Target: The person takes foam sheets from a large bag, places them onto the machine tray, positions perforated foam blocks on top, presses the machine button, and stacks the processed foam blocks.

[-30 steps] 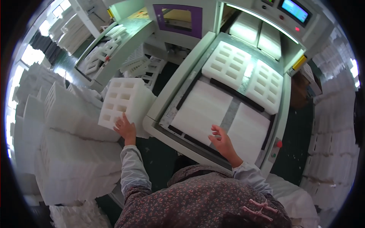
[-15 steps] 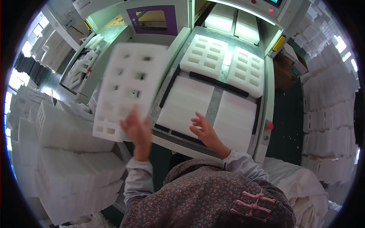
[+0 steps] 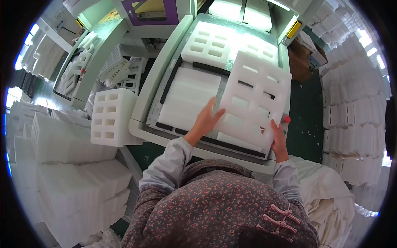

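Note:
A white foam sheet with rectangular holes (image 3: pixel 253 91) is tilted over the right half of the machine bed. My right hand (image 3: pixel 279 141) grips its lower right edge, with part of a finger showing through a hole. My left hand (image 3: pixel 204 120) is at the sheet's left edge, fingers apart and thumb touching or very near it. Beneath and left of that hand lies a plain white foam slab (image 3: pixel 188 97). Under the held sheet, only the front edge of another plain slab (image 3: pixel 240 141) shows clearly.
Black bars (image 3: pixel 211 68) frame the bed's sections. Farther back lies a holed foam block (image 3: pixel 206 43), with another partly covered beside it. A holed foam stack (image 3: pixel 108 118) stands left of the bed. A red button (image 3: pixel 286 118) sits at the right edge. Foam piles (image 3: pixel 78 182) rise at the left.
The holed sheet has moved from the left side across to the right half of the bed. My right hand now grips it, and my left hand has come over the bed. The view has shifted.

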A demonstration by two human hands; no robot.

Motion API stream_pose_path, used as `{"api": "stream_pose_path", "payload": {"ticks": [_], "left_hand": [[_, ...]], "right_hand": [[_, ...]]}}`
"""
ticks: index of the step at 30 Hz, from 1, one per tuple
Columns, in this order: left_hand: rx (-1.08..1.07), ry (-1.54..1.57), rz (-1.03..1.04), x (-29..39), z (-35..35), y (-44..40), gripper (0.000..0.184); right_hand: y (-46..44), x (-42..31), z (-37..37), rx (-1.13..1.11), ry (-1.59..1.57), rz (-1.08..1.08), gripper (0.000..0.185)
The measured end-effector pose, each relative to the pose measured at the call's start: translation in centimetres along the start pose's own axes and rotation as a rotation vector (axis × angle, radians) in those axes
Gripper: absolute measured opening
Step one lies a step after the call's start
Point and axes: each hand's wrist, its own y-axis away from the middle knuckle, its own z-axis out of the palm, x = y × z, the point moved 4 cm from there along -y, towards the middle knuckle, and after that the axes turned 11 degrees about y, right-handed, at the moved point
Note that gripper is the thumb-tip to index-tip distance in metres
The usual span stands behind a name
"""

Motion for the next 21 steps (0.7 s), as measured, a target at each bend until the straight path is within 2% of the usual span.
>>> {"api": "stream_pose_path", "payload": {"ticks": [1,5,9,16,20,21], "left_hand": [[0.003,0.005,-0.003,-1.1,0.4,-0.1,0.051],[-0.136,0.234,-0.260,-9.3,3.5,-0.6,0.047],[-0.118,0.028,-0.225,-13.4,4.3,0.3,0.049],[-0.078,-0.194,-0.253,-13.1,4.6,0.5,0.046],[0.005,-0.248,-0.125,-12.5,4.9,1.0,0.046],[-0.006,-0.244,-0.152,-12.7,5.0,1.0,0.047]], "right_hand": [[-0.1,0.6,-0.5,-0.001,0.006,0.003,0.040],[-1.0,4.3,-2.5,0.094,0.172,0.060,0.037],[-1.8,7.8,-4.2,0.142,0.393,0.035,0.036],[-2.1,9.1,-4.9,0.161,0.550,0.046,0.041],[-2.2,9.4,-5.0,0.170,0.474,0.043,0.041],[-2.2,9.7,-5.3,0.184,0.490,0.046,0.041]]}}
